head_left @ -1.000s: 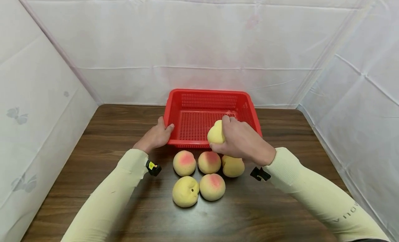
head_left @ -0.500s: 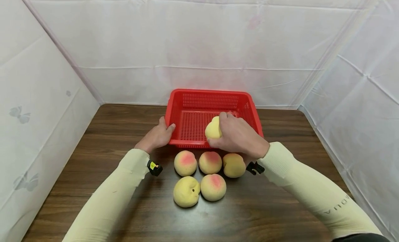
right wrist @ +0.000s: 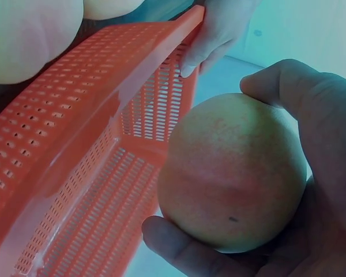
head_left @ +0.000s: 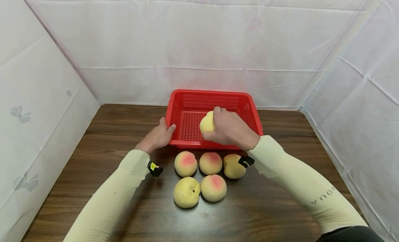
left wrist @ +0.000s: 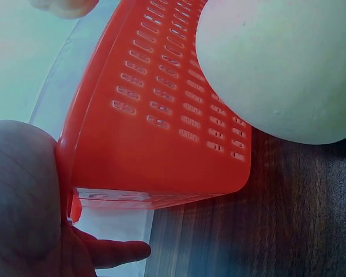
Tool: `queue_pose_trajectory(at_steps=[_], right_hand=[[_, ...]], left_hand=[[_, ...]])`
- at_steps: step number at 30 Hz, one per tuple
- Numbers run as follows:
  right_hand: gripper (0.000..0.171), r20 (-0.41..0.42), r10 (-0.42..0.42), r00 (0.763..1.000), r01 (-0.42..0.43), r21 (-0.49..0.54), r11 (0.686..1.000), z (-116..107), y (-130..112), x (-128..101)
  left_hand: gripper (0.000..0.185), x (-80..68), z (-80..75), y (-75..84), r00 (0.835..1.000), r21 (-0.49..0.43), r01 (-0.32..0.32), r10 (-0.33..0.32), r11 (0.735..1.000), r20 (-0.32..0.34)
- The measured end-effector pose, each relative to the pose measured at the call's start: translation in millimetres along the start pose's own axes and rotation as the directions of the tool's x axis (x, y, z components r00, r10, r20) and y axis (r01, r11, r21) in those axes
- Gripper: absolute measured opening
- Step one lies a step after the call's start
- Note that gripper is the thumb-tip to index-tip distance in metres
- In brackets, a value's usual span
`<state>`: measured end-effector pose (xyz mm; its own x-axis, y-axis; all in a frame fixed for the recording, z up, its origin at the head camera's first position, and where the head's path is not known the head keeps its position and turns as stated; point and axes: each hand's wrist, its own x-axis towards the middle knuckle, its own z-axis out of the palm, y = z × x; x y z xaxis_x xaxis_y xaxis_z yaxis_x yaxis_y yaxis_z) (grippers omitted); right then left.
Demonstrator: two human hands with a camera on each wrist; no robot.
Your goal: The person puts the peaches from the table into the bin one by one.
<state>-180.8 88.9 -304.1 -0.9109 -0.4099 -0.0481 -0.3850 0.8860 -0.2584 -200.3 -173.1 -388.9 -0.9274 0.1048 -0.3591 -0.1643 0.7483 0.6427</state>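
My right hand (head_left: 232,128) grips a yellow peach (head_left: 207,122) above the red plastic basket (head_left: 187,143). In the right wrist view, thumb and fingers wrap that peach (right wrist: 230,173), whose side is blushed pink. My left hand (head_left: 158,135) holds the basket's left rim near its front corner; the left wrist view has the thumb and palm on either side of the rim. Several peaches lie on the table just in front of the basket: a back row with a blushed peach (head_left: 185,164), another (head_left: 210,163) and a yellow one (head_left: 234,166), then two nearer, a yellow peach (head_left: 186,192) and a blushed one (head_left: 213,188).
A dark wood table (head_left: 265,207) carries everything. White cloth (head_left: 199,44) hangs behind it and along both sides. The basket stands near the table's back edge, its slotted floor visible left of the right hand.
My right hand has carried its peach leftward and farther back, over the inside of the basket. The left hand stays on the rim, and the peaches on the table lie as before.
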Motion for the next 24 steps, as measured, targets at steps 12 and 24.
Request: queue_pose_trajectory(at_steps=[12, 24], right_hand=[[0.047, 0.032, 0.009, 0.999, -0.010, 0.017, 1.000, -0.4, -0.9, 20.9], [0.056, 0.074, 0.034, 0.997, -0.038, 0.044, 0.998, -2.9, -3.5, 44.8]], left_hand=[[0.062, -2.1, -1.3, 1.3, 1.000, -0.007, 0.007, -0.007, 1.000, 0.003], [0.063, -2.2, 0.6, 0.8, 1.000, -0.008, 0.003, -0.003, 1.000, 0.006]])
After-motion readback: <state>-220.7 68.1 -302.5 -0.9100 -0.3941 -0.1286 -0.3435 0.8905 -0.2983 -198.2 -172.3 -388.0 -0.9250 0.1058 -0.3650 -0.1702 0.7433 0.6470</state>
